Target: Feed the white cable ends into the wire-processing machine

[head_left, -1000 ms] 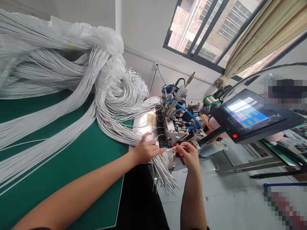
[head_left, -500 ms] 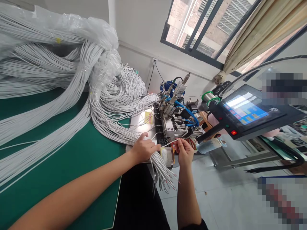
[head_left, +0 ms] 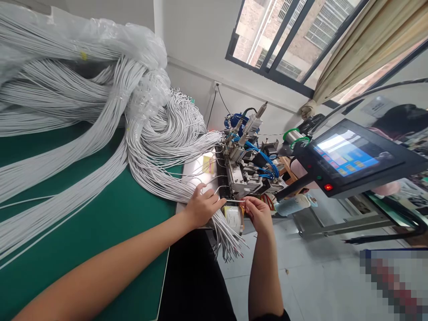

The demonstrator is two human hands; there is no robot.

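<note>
A thick bundle of white cables (head_left: 157, 180) runs across the table and passes under my left hand (head_left: 202, 207), which is closed around it. The loose cable ends (head_left: 230, 240) hang past the table edge below that hand. My right hand (head_left: 259, 214) pinches the tip of a single white cable (head_left: 236, 201), stretched nearly level between both hands. Just beyond the fingers stands a machine (head_left: 242, 165) with metal clamps and blue air hoses. A metal cylinder with a pale label (head_left: 233, 217) sits under the stretched cable.
More white cables (head_left: 50, 98), partly wrapped in clear plastic (head_left: 147, 89), cover the green table (head_left: 133, 249). A control screen (head_left: 347, 151) on an arm stands at the right. Behind the machine is a solder-like wire spool (head_left: 296, 137). A person's dark hair (head_left: 401, 118) shows behind the screen.
My right hand has lowered slightly, bringing the single cable from a slant to nearly level. The hanging cable ends have shifted a little. My left hand keeps its hold on the bundle.
</note>
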